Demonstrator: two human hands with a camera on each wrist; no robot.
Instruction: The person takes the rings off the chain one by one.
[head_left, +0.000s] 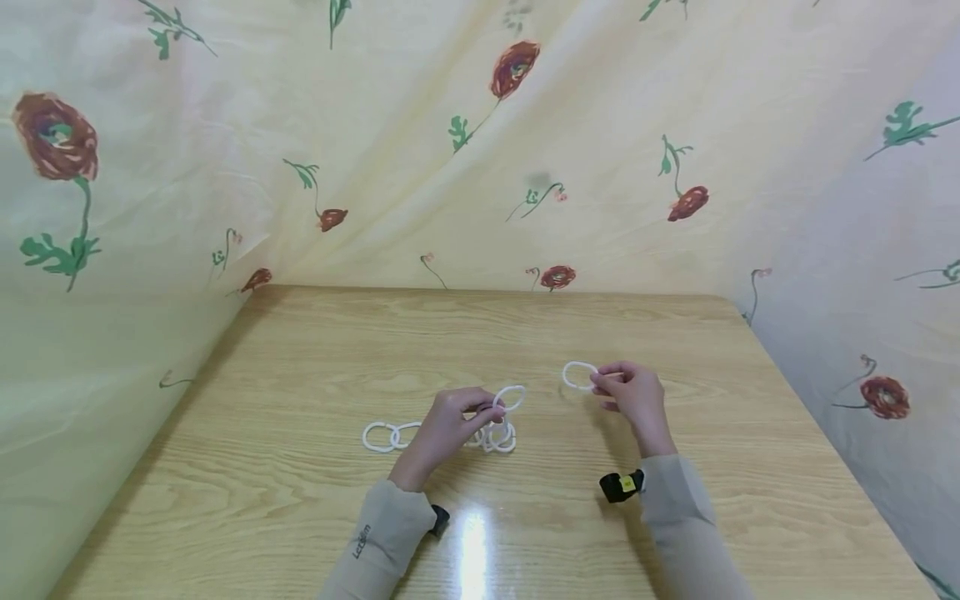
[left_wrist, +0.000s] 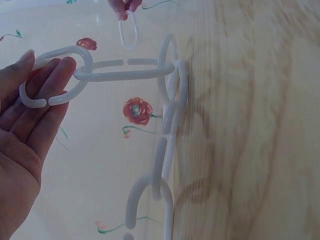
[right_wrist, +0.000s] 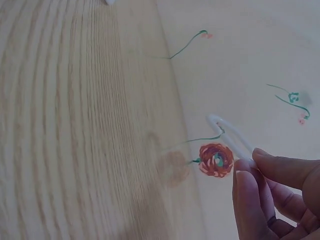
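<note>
A chain of white plastic links [head_left: 378, 437] lies on the wooden table, partly hidden behind my left hand and wrist. My left hand [head_left: 450, 423] pinches the end link [left_wrist: 80, 95] between thumb and fingers and holds it raised; a small gap shows in that link's side. The link joined to it [left_wrist: 120, 76] hangs across to the rest of the chain. Farther right, my right hand [head_left: 632, 396] pinches a single loose white link [head_left: 576, 376] by one end, above the table. The two held links are apart.
The wooden table [head_left: 300, 350] carries the chain near its middle. Flower-printed cloth [head_left: 420, 167] rises behind the table and along both sides. A dark wrist camera [head_left: 621, 486] sits on my right wrist, and another [head_left: 440, 521] on my left.
</note>
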